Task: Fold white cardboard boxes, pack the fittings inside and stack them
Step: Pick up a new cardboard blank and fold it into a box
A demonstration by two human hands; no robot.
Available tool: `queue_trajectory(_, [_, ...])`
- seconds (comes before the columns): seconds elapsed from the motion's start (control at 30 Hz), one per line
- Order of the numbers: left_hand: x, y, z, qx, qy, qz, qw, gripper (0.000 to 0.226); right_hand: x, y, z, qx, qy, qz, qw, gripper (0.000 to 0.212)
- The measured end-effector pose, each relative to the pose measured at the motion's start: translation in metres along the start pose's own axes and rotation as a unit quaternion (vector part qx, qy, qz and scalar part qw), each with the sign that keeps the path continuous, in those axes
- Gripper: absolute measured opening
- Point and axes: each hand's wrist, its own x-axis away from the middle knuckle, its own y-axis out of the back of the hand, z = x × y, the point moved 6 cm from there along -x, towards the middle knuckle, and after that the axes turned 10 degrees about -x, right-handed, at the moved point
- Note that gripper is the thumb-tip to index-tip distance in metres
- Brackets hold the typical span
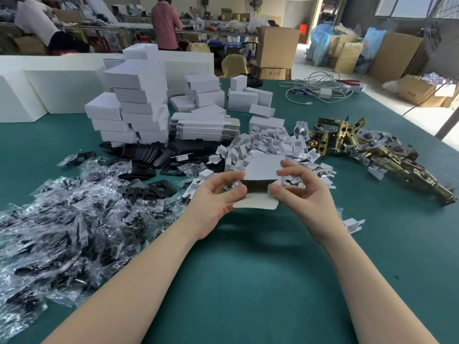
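Note:
I hold a white cardboard box [263,167] above the green table [248,281], its near end open and a rounded flap hanging toward me. My left hand [213,202] grips its left side with thumb and fingers. My right hand [300,192] pinches its right side. Flat box blanks [203,129] lie stacked behind. Folded white boxes [139,100] are piled at the back left. Brass metal fittings [372,147] sprawl at the right. Small white cardboard inserts [268,145] are heaped just beyond my hands.
Plastic-bagged black parts [69,219] cover the table's left side, with black plates [146,155] behind them. White cables [320,90] lie at the far right. Large white boxes [57,90] line the back left. Two people work at benches beyond.

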Motion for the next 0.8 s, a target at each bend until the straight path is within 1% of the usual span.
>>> queue_trajectory(0.13, [0.001,0.0,-0.006,-0.056,-0.041,-0.019,0.997,0.023,0.001,-0.002,-0.001,0.065,0.018,-0.01,0.998,0.029])
queue_trajectory(0.27, [0.003,-0.004,-0.01,-0.131,-0.079,-0.047,0.987,0.025,0.002,-0.003,-0.003,0.109,0.039,-0.036,0.993,0.033])
queue_trajectory(0.33, [0.003,-0.006,-0.012,-0.151,-0.086,-0.051,0.983,0.026,0.001,-0.002,-0.003,0.099,0.036,-0.041,0.994,0.032])
queue_trajectory(0.43, [0.003,-0.005,-0.014,-0.145,-0.096,-0.055,0.983,0.032,0.001,-0.004,-0.001,0.063,0.035,-0.031,0.997,0.028])
queue_trajectory(0.5, [0.002,-0.002,-0.014,-0.142,-0.104,-0.073,0.982,0.034,0.002,-0.006,-0.001,0.057,0.044,-0.026,0.997,0.027])
queue_trajectory(0.53, [0.001,0.0,-0.014,-0.138,-0.105,-0.085,0.981,0.035,0.002,-0.006,-0.003,0.062,0.051,-0.023,0.997,0.031])
queue_trajectory(0.63, [-0.001,0.007,-0.012,-0.121,-0.101,-0.125,0.979,0.031,0.003,-0.011,-0.01,0.083,0.054,0.01,0.995,0.056])
queue_trajectory(0.7, [-0.001,0.012,-0.013,-0.131,-0.11,-0.148,0.974,0.026,0.005,-0.019,-0.009,0.104,0.073,0.034,0.991,0.064])
queue_trajectory(0.8, [-0.001,0.011,-0.01,-0.143,-0.102,-0.137,0.975,0.021,0.005,-0.018,-0.005,0.146,0.12,0.027,0.982,0.071])
